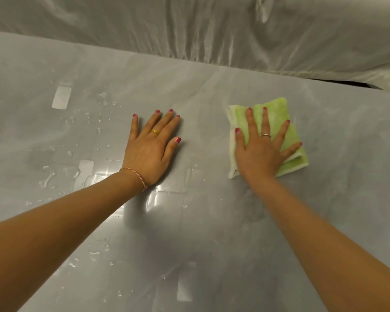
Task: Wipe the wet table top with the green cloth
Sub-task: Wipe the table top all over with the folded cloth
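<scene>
both forearms reach over the wet table top [212, 255], left hand [152, 149] flat and bare beside droplets [88, 122], right hand [262, 149] splayed, pressing the folded green cloth [295, 140] right of centre; soft, light, likely best driven by palm pressure.

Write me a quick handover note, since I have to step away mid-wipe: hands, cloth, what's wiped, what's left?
Right hand: flat, fingers spread, pressing the folded green cloth on the right part of the table top.
Left hand: flat on the bare table, holding nothing.
Done: the surface around the cloth shows no drops, only dull smears.
Left: water drops and small puddles sit left of the left hand, with more drops near the front edge. Wipe those next.
</scene>
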